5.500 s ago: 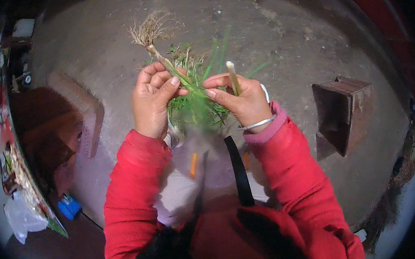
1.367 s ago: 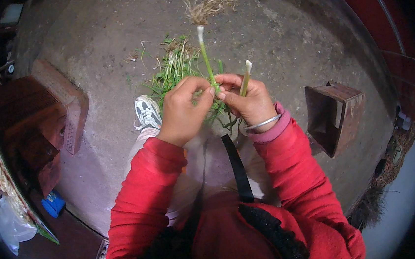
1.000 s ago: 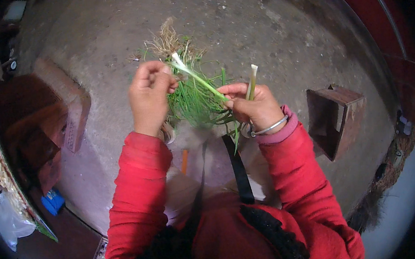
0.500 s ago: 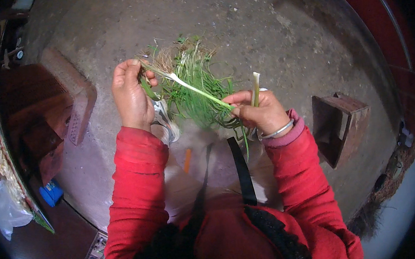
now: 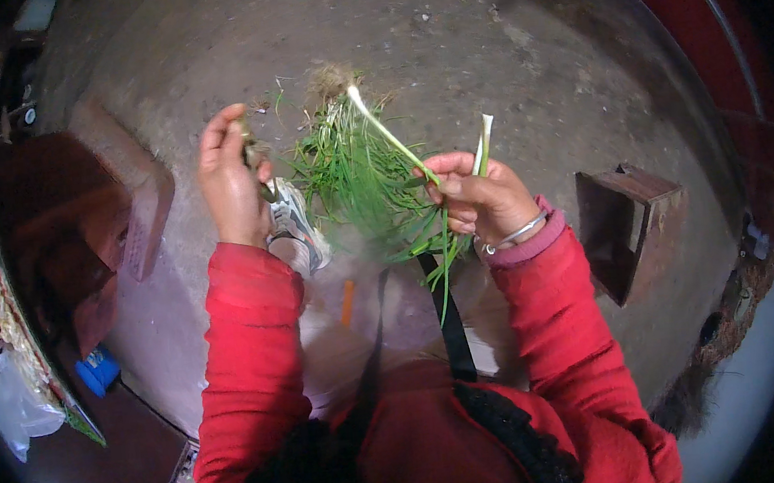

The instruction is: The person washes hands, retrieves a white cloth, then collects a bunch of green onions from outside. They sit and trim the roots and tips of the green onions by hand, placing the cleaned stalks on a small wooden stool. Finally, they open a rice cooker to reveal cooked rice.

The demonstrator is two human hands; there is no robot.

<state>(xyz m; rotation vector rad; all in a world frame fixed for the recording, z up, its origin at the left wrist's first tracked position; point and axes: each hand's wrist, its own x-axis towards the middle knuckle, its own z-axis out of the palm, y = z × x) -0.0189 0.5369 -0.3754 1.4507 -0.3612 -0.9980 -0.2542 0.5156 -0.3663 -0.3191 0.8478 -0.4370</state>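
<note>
In my right hand (image 5: pixel 486 198) are green onions, pinched between thumb and fingers. The white end of one green onion (image 5: pixel 387 133) points up and left, and a short pale stalk (image 5: pixel 486 136) stands up behind the thumb. Their green leaves (image 5: pixel 446 268) hang below the palm. My left hand (image 5: pixel 232 177) is curled around withered, brownish-green peelings (image 5: pixel 256 150), partly hidden by the fingers. Between and beyond my hands, a pile of green onions (image 5: pixel 347 153) with tangled roots lies on the floor.
A shoe (image 5: pixel 295 222) shows just below my left hand. At the right stands a wooden box-like stool (image 5: pixel 630 229); at the left is another brown wooden piece (image 5: pixel 128 172). A blue container (image 5: pixel 97 371) and a clear plastic bag (image 5: pixel 19 402) are at the far left.
My left hand has drawn away from the green onion, with withered peelings in its fingers. The onion's white end is now free and points more upward, still in my right hand.
</note>
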